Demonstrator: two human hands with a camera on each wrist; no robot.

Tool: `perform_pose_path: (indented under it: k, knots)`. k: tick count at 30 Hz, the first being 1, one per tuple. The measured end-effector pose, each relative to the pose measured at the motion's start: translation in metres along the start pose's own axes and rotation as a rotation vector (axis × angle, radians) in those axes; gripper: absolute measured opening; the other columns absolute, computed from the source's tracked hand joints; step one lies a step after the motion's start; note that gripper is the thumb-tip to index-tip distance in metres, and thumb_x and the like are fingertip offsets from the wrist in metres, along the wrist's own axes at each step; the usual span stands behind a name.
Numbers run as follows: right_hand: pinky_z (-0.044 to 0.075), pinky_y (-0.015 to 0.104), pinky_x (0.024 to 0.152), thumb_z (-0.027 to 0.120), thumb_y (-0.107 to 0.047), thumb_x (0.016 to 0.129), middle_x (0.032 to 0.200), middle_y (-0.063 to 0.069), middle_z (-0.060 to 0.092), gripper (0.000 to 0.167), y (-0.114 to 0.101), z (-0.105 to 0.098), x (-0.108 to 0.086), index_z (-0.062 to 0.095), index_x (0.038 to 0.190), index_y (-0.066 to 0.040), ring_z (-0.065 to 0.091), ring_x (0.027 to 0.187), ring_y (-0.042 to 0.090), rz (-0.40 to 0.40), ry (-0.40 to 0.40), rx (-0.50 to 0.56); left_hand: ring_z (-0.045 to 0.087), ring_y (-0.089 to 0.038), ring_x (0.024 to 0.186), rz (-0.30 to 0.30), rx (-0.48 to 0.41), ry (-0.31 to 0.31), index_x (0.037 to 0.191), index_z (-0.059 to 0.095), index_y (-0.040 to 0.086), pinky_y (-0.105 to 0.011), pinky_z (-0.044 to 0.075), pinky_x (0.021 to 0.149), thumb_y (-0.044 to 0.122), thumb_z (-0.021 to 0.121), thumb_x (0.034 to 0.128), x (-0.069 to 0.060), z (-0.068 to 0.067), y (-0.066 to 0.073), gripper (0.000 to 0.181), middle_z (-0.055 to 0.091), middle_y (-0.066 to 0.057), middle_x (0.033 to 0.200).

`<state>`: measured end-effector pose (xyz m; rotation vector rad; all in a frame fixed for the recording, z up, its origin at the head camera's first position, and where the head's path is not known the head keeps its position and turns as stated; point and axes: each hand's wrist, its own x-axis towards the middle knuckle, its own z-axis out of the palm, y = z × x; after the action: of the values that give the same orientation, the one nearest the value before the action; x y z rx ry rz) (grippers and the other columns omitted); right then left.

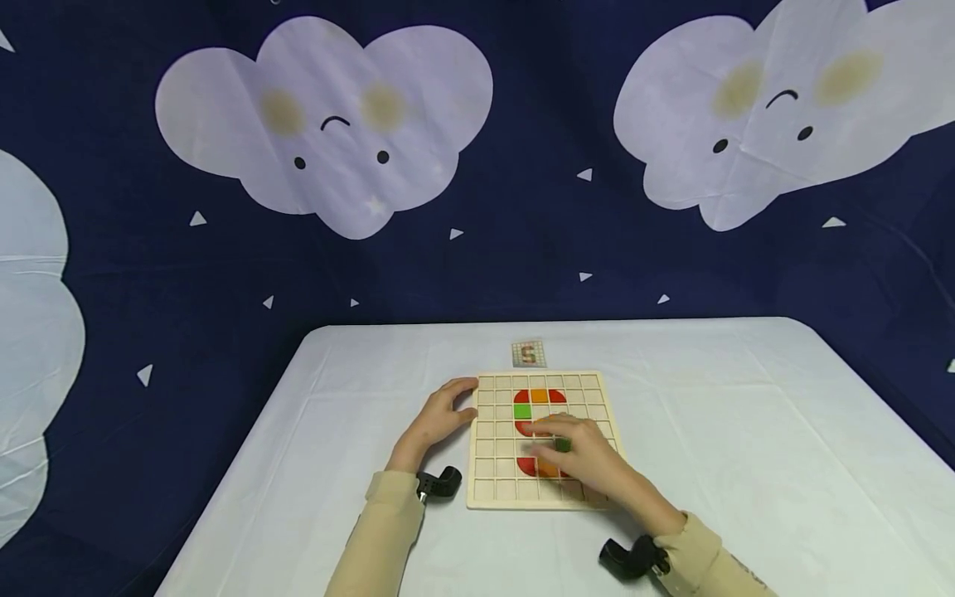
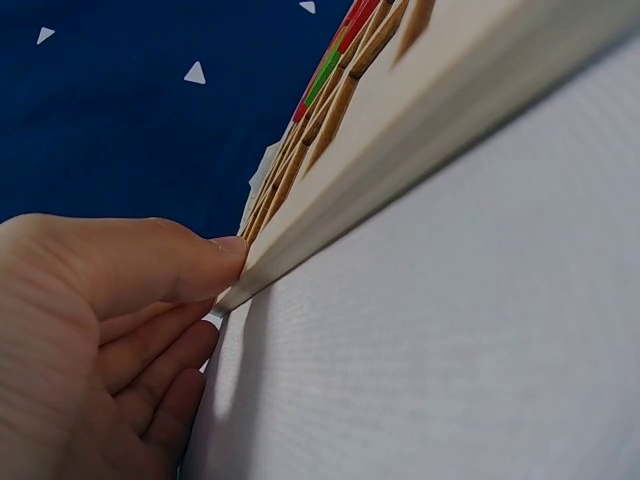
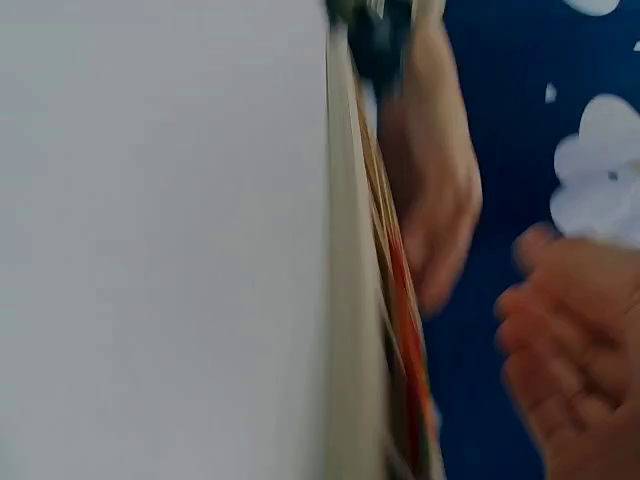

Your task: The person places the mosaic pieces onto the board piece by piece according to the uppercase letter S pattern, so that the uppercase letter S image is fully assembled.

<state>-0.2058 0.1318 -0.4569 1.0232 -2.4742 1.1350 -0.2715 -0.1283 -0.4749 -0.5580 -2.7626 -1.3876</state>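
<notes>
A square wooden grid board [image 1: 492, 495] lies on the table with flat coloured pieces in its cells. In the upper rows are red rounded pieces [image 1: 523, 396], an orange square [image 1: 540, 396] and a light green square [image 1: 522, 411]. A dark green piece [image 1: 563, 444] and lower red pieces [image 1: 526, 467] show partly beside my right hand [image 1: 585, 452], which hovers over the board, thumb and fingers apart, nothing visible between them; it is blurred in the right wrist view. My left hand [image 1: 440, 419] touches the board's left edge with thumb and fingertips [image 2: 232, 246].
Just beyond the board lies a small pattern card [image 1: 529, 354] showing an S-like figure on a grid. A white cloth [image 1: 746, 431] covers the table. Behind it hangs a dark blue curtain [image 1: 522, 274] with clouds. Black camera mounts [image 1: 630, 558] sit at both wrists.
</notes>
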Motion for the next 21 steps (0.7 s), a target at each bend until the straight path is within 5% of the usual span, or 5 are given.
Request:
perform_pose_path:
  k: [7, 10, 13, 16, 21]
  knots:
    - [0.051, 0.047, 0.081, 0.073, -0.013, 0.082, 0.107, 0.006, 0.068, 0.031, 0.011, -0.058, 0.015, 0.069, 0.111, -0.004, 0.062, 0.097, 0.025, 0.069, 0.251, -0.088, 0.037, -0.028, 0.132, -0.016, 0.008, -0.014, 0.134, 0.05, -0.002, -0.041, 0.027, 0.11, 0.008, 0.062, 0.0882, -0.001, -0.004, 0.004, 0.048, 0.047, -0.013, 0.138]
    - [0.045, 0.052, 0.088, 0.073, -0.016, 0.083, 0.112, 0.013, 0.065, 0.034, 0.016, -0.073, 0.018, 0.066, 0.114, -0.001, 0.058, 0.102, 0.031, 0.113, 0.293, -0.159, 0.037, -0.029, 0.132, 0.0, 0.032, -0.016, 0.135, 0.048, -0.002, -0.042, 0.028, 0.11, 0.012, 0.057, 0.0931, -0.002, -0.007, 0.01, 0.045, 0.046, -0.015, 0.139]
    - [0.033, 0.06, 0.099, 0.067, -0.026, 0.088, 0.129, 0.021, 0.053, 0.046, 0.023, -0.076, 0.018, 0.059, 0.124, 0.002, 0.045, 0.118, 0.041, 0.2, 0.238, -0.246, 0.035, -0.034, 0.132, 0.052, 0.156, -0.001, 0.138, 0.044, -0.002, -0.047, 0.027, 0.11, 0.018, 0.05, 0.0978, -0.002, -0.008, 0.022, 0.045, 0.041, -0.018, 0.142]
    - [0.017, 0.064, 0.104, 0.057, -0.042, 0.092, 0.146, 0.024, 0.031, 0.065, 0.028, -0.069, 0.015, 0.044, 0.138, 0.002, 0.024, 0.132, 0.046, 0.305, 0.087, -0.365, 0.026, -0.038, 0.136, 0.105, 0.37, 0.019, 0.143, 0.039, 0.002, -0.053, 0.02, 0.11, 0.026, 0.045, 0.1001, -0.002, -0.007, 0.036, 0.05, 0.031, -0.021, 0.148]
    - [-0.003, 0.066, 0.106, 0.044, -0.058, 0.092, 0.154, 0.022, 0.006, 0.081, 0.033, -0.053, 0.007, 0.025, 0.149, -0.004, 0.0, 0.139, 0.044, 0.446, -0.124, -0.491, 0.002, -0.034, 0.142, 0.075, 0.659, -0.041, 0.15, 0.025, 0.013, -0.05, 0.001, 0.114, 0.042, 0.032, 0.1017, -0.006, -0.003, 0.05, 0.057, 0.011, -0.018, 0.155]
